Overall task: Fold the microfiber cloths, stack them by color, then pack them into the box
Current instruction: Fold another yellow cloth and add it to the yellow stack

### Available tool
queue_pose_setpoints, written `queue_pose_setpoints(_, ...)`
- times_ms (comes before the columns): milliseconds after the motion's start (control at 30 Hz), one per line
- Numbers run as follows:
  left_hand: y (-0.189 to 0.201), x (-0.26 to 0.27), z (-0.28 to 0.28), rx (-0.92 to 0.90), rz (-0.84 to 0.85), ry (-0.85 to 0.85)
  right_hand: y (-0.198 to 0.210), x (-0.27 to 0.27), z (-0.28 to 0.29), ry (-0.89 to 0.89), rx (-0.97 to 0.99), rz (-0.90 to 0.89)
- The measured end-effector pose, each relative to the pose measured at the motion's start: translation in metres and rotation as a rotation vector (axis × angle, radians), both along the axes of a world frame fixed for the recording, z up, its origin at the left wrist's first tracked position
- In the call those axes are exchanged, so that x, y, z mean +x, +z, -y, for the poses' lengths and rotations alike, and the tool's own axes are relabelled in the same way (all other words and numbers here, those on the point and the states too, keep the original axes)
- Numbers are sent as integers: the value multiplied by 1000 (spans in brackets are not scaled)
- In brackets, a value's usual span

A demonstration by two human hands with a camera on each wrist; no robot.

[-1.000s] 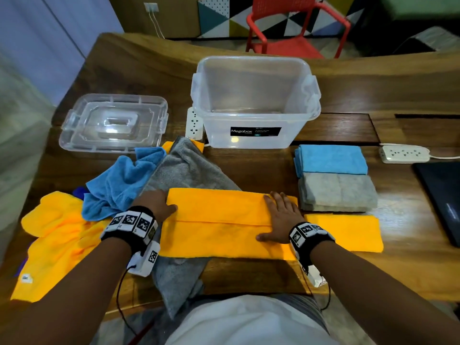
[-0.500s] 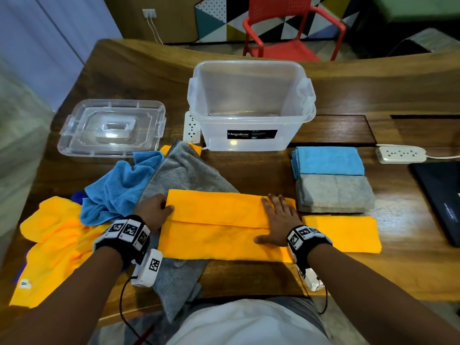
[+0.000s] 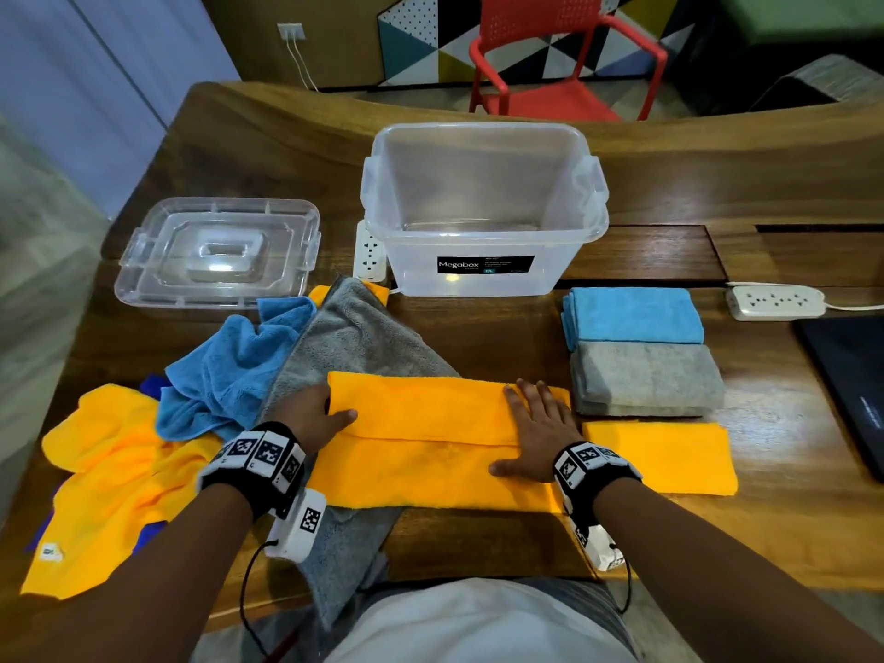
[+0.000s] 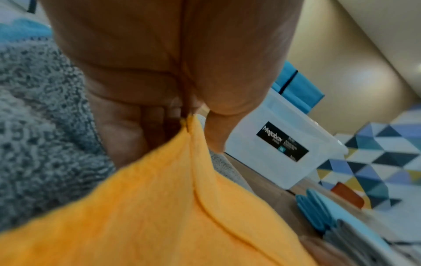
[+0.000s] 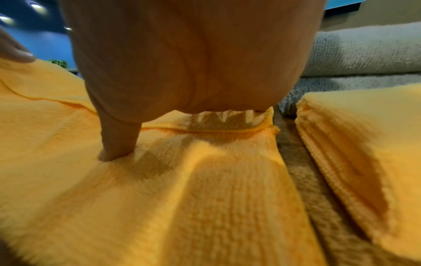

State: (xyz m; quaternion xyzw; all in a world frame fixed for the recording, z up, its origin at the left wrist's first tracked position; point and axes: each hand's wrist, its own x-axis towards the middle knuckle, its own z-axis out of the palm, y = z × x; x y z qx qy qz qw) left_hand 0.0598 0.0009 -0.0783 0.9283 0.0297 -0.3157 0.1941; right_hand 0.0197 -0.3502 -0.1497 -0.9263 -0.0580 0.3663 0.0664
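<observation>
A yellow cloth [image 3: 421, 442], folded lengthwise, lies across the table in front of me, partly over a spread grey cloth [image 3: 354, 337]. My left hand [image 3: 330, 413] pinches its left end, thumb on top and fingers underneath; the left wrist view shows the pinched yellow cloth [image 4: 159, 216] edge in that hand [image 4: 191, 124]. My right hand [image 3: 535, 423] lies flat on the right end, thumb [image 5: 118, 144] pressing into the yellow cloth [image 5: 182, 198]. Beside it are a folded yellow cloth [image 3: 669, 457], a folded grey stack [image 3: 646, 380] and a folded blue stack [image 3: 631, 313]. The clear box [image 3: 483, 208] stands behind, with no cloths in it.
The box lid [image 3: 215, 251] lies at the back left. A crumpled blue cloth [image 3: 229, 366] and loose yellow cloths [image 3: 115, 471] sit at the left. Power strips [image 3: 775, 301] [image 3: 368, 251] and a dark laptop [image 3: 851, 385] are nearby. A red chair [image 3: 550, 55] stands beyond the table.
Both hands stay at the ends of the yellow cloth. My left thumb has slid slightly further onto its left end. The head view has shifted a little.
</observation>
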Motion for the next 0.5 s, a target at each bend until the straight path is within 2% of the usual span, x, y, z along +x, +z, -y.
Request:
queue_pose_setpoints(200,10,-2,-4,-24,-32,-3,6,6,-1,-23,-14,49)
queue_pose_setpoints(333,24,16,-6,-4,22,-22,16,13,-1,-40,-45,166)
queue_pose_setpoints(500,47,74,15,202,185,-85,22,10,-1,-121,7,37)
